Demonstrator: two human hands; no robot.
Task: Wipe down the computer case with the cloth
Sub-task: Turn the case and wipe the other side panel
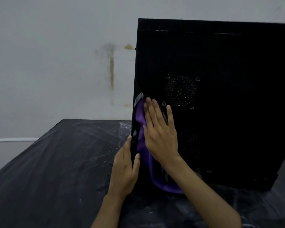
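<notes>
A tall black computer case (220, 63) stands upright on the table, its side panel with a round vent grille facing me. A purple cloth (142, 142) lies against the panel's lower left part and hangs down toward the table. My right hand (160, 135) presses the cloth flat against the panel with straight fingers. My left hand (124, 168) holds the case's left front edge, thumb on the near side and fingers on the front face.
The table (56, 170) is covered with a dark, wrinkled sheet with white scuffs and specks. A grey stained wall (64, 55) stands close behind the table and the case.
</notes>
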